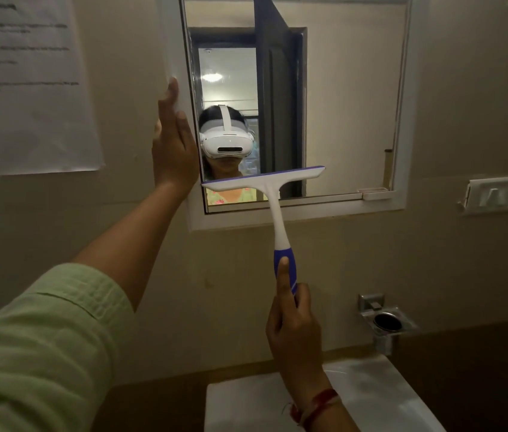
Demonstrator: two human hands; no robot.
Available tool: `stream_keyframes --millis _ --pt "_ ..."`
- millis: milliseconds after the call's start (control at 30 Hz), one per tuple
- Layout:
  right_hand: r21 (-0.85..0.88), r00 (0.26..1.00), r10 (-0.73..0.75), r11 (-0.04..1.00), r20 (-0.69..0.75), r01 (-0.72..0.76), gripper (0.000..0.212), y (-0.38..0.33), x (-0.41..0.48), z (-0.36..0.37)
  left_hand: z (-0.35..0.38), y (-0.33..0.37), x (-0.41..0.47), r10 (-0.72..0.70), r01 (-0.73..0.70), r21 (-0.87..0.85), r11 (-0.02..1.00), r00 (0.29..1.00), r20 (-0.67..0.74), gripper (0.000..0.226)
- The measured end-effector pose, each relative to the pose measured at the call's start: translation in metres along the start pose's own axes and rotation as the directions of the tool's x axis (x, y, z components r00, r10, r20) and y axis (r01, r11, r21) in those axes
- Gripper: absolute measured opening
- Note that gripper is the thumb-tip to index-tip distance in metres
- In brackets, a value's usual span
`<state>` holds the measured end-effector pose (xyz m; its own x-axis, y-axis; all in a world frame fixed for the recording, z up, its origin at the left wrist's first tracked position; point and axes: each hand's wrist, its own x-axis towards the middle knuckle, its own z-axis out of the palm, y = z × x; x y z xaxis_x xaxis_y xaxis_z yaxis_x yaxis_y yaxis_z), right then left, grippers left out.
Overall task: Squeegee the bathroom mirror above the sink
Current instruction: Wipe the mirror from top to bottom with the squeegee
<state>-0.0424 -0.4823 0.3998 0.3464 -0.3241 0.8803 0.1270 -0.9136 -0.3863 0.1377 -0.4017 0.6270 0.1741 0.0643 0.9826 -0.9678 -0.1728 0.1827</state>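
squeegee is gripped by the right hand low on the mirror; left hand is laid flat open on its frame. notice text too blurry.

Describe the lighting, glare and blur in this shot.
Head view: the room is dim and warm-toned; the brightest spot is a ceiling light reflected in the white-framed wall mirror; text on the white paper notice is blurred beyond reading; the white-and-blue squeegee stays sharp; straight edges bow outward from wide-angle distortion.
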Motion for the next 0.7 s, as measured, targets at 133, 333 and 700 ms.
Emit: stream_keyframes --millis 133,333,700 --pt "0.012 1.000 0.003 1.000 0.002 -0.003 0.071 -0.001 -0.003 -0.001 0.001 0.001 0.001 -0.003 0.003 -0.009 1.000 1.000 -0.012 0.043" --pt "0.035 0.999 0.024 0.999 0.035 -0.026 0.087 -0.003 -0.015 0.000 0.002 -0.003 0.002 -0.013 0.013 -0.005 1.000 1.000 -0.014 0.044" --pt "0.029 0.997 0.063 0.998 0.036 -0.064 0.069 -0.003 -0.037 -0.004 0.001 -0.002 0.001 -0.035 0.035 0.000 0.999 0.999 -0.019 0.046"
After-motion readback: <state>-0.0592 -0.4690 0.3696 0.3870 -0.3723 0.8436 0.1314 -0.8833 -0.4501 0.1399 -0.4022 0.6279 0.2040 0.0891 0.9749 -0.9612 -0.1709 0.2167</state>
